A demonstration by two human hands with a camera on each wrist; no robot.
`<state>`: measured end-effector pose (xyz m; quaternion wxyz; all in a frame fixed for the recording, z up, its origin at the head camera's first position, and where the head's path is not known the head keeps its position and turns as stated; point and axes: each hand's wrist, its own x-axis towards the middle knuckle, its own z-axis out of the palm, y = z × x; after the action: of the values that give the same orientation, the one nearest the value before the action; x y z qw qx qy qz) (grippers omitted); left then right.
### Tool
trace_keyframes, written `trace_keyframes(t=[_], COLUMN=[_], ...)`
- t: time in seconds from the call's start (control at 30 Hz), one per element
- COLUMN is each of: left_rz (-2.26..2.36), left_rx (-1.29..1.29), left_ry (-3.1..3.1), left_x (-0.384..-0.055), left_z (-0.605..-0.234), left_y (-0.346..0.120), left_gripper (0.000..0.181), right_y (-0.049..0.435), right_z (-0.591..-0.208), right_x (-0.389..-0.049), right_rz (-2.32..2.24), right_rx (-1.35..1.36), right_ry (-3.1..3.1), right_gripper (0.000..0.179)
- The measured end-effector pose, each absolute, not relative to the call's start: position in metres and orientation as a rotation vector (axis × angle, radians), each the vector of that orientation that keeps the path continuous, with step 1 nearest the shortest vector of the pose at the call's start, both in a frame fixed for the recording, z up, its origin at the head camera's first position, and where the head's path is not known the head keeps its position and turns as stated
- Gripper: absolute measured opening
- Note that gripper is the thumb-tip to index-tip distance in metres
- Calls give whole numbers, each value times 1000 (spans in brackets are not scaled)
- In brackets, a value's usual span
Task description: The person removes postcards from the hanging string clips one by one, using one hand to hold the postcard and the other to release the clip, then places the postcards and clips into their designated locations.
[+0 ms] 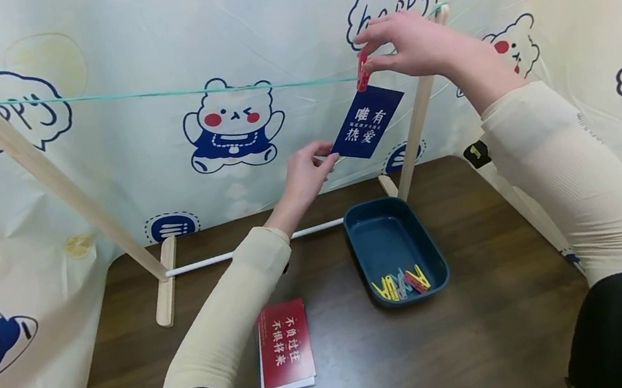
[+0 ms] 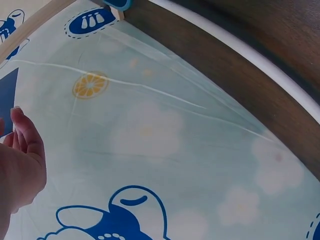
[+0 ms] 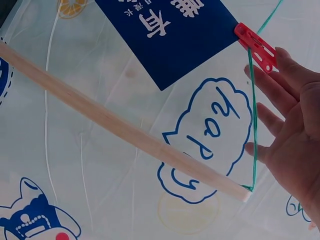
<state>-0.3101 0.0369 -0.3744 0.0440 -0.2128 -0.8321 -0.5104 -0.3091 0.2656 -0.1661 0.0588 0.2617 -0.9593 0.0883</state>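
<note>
A dark blue card (image 1: 369, 121) with white characters hangs tilted from a red clothespin (image 1: 362, 72) at the green cord (image 1: 151, 94). My right hand (image 1: 415, 44) pinches the clothespin's upper end between thumb and fingers. In the right wrist view the clothespin (image 3: 256, 47) bites a corner of the card (image 3: 180, 40) beside the cord (image 3: 254, 120). Lower down, my left hand (image 1: 305, 171) pinches the card's lower left corner. The left wrist view shows only part of that hand (image 2: 25, 165) and an edge of the card (image 2: 7, 100).
Two wooden posts (image 1: 59, 188) carry the cord, joined low by a white rod (image 1: 206, 262). A dark blue tray (image 1: 438, 248) with several clothespins (image 1: 401, 284) stands on the brown table (image 1: 433, 363). Left of it lie stacked cards, a red one (image 1: 286, 344) on top. Printed sheeting (image 1: 142, 31) hangs behind.
</note>
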Motion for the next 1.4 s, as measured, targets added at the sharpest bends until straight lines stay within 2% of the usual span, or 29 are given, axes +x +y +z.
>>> trace_keyframes(t=[0.33,1.1,1.4], left_rz=[-1638,-1647,-1644], left_rx=[-670,-623,-607], left_ry=[-2469,-2407,-2423], left_x=[-310,-312,-311], left_z=[-373,-373,-377], left_y=[36,27,24], left_gripper=[16,17,17], right_y=[268,265,266], right_z=[-169,-171,-166], right_x=[-307,-303,-301], right_rz=[436,433,440], right_rx=[809,791,806], right_ry=[-2898,-2707,-2605], right_gripper=[39,22,20])
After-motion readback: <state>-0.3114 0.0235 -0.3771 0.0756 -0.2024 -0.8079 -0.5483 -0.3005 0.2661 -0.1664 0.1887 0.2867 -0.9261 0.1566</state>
